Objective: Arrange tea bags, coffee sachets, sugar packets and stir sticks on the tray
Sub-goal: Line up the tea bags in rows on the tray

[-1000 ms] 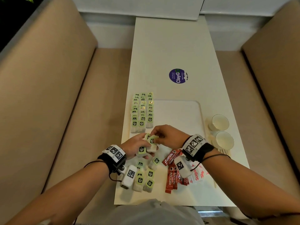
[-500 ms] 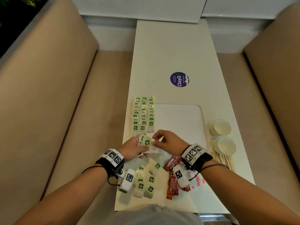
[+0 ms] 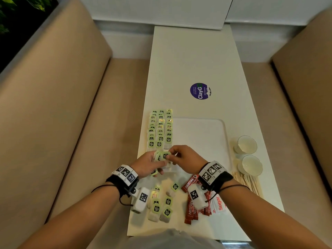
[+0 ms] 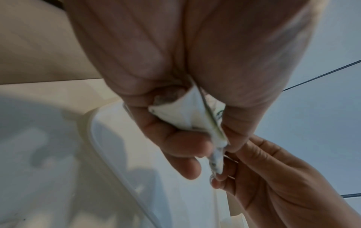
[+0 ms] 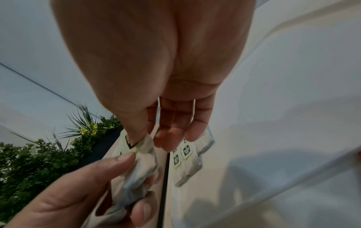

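Note:
My left hand point(image 3: 150, 163) grips a small stack of green-labelled tea bags point(image 3: 162, 157) above the near left corner of the white tray point(image 3: 206, 141). My right hand point(image 3: 181, 157) pinches the top tea bag of that stack between thumb and forefinger. The left wrist view shows the held tea bags point(image 4: 197, 117) edge-on in my left hand point(image 4: 195, 135), with the right hand's fingers point(image 4: 230, 174) at their tip. Three rows of tea bags point(image 3: 160, 129) lie along the tray's left side. Loose tea bags point(image 3: 161, 203), red coffee sachets point(image 3: 193, 209) and sugar packets point(image 3: 218, 205) lie near me.
Two white paper cups point(image 3: 248, 155) stand right of the tray, with wooden stir sticks point(image 3: 246, 184) lying in front of them. A purple round sticker point(image 3: 200, 91) marks the table farther back. Beige bench seats flank the narrow white table point(image 3: 188, 60).
Both hands have shifted slightly away from me, toward the near end of the tea bag rows, still holding the stack together.

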A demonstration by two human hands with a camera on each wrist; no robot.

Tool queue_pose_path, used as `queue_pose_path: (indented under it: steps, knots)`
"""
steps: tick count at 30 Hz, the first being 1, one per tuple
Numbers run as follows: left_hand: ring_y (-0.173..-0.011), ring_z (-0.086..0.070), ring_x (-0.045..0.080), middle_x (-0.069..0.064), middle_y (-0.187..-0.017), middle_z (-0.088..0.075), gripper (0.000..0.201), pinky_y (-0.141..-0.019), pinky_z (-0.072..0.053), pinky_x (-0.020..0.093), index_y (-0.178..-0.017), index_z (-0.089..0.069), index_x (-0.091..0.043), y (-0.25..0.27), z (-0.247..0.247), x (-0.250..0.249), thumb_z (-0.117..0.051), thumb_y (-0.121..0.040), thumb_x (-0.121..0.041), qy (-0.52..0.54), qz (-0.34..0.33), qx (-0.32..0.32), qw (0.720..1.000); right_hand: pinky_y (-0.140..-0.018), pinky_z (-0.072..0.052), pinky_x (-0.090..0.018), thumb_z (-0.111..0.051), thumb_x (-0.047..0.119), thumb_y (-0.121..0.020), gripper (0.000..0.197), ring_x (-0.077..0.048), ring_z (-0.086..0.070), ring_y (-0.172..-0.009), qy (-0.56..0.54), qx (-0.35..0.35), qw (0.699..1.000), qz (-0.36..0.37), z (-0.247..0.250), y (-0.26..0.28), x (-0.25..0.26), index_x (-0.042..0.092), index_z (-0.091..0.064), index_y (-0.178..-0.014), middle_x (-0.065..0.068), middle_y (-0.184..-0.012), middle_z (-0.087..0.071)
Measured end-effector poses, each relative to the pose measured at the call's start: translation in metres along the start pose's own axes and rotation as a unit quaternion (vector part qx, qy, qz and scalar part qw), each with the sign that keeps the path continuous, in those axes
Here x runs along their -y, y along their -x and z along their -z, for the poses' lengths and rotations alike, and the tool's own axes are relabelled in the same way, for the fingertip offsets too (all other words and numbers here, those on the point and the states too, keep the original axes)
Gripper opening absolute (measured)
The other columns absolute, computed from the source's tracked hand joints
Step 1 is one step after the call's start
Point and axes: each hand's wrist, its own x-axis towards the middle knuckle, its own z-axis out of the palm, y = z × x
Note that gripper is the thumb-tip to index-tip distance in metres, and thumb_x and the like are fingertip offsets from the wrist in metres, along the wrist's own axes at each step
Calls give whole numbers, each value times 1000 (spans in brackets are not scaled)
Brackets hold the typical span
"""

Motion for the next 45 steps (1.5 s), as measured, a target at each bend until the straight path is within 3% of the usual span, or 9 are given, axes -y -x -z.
queue_pose_path:
  steps: [4, 9, 15, 22, 26, 29, 32, 36, 45]
  knots:
    - [-70, -67, 20, -3, -85, -72, 10, -47, -45, 27, -103, -67, -17, -1, 3, 5, -63, -97, -11, -1, -1, -26, 1000, -63, -46, -15, -63, 39, -98, 20, -11, -69, -75, -23, -34, 999, 3, 1, 1, 4, 19, -68, -95, 6, -87, -72]
    - [-68, -66, 16, -4, -88, -74, 9, -49, -45, 26, -104, -67, -16, -1, 4, 6, -65, -97, -20, 21, 0, -50, 999, -69, -55, -28, -61, 44, -97, 23, -13, -70, -74, -34, -35, 999, -10, -8, 3, -2, 23, -68, -95, 4, -91, -73]
    - [-71, -65, 18, 4, -97, -76, 13, -50, -45, 26, -110, -67, -14, -6, 4, 14, -63, -98, -16, 35, 16, -68, 997, -69, -55, -27, -61, 34, -99, 25, -16, -70, -74, -14, -11, 999, -31, -18, 4, -11, 13, -67, -89, -7, -82, -72]
    - [-71, -66, 15, 3, -93, -69, 10, -51, -40, 24, -107, -63, -15, -10, 7, 20, -59, -100, -21, 55, 59, -117, 990, -62, -49, -20, -60, 32, -100, 28, -11, -65, -64, 11, -55, 997, -59, -17, -8, -21, 8, -66, -85, -6, -79, -71]
    - [-78, -69, 19, 4, -98, -73, 17, -51, -39, 23, -109, -64, -22, -10, 12, 17, -50, -102, -15, 80, 74, -123, 986, -64, -50, -26, -60, 28, -100, 31, -14, -63, -64, 7, -73, 993, -98, -17, -21, -29, 3, -64, -82, -1, -76, -69]
    - [-81, -70, 19, 8, -105, -73, 27, -49, -37, 23, -111, -65, -18, -12, 16, 16, -41, -102, -9, 99, 88, -120, 984, -67, -50, -32, -60, 27, -100, 32, -15, -60, -64, 27, -81, 988, -126, -20, -31, -34, 12, -62, -71, -2, -72, -67]
    - [-84, -72, 20, 7, -109, -75, 26, -49, -38, 22, -111, -64, -14, -14, 20, 17, -39, -104, -9, 97, 91, -120, 984, -59, -42, -24, -61, 24, -99, 33, -8, -54, -60, 40, -89, 984, -151, -22, -41, -35, 20, -60, -66, 7, -65, -60]
    - [-84, -71, 17, 5, -111, -75, 27, -50, -40, 21, -111, -65, -17, -15, 25, 22, -39, -107, -13, 64, 80, -113, 988, -53, -36, -23, -60, 23, -98, 38, -7, -48, -58, 59, -88, 978, -180, -25, -51, -35, 24, -54, -60, 6, -62, -55]
    - [-84, -71, 18, 7, -111, -74, 24, -48, -40, 18, -113, -66, -7, -17, 31, 32, -44, -107, -16, 60, 88, -114, 988, -63, -44, -27, -61, 26, -96, 24, -16, -59, -70, 57, -90, 974, -201, -27, -64, -39, 17, -65, -74, 3, -72, -63]
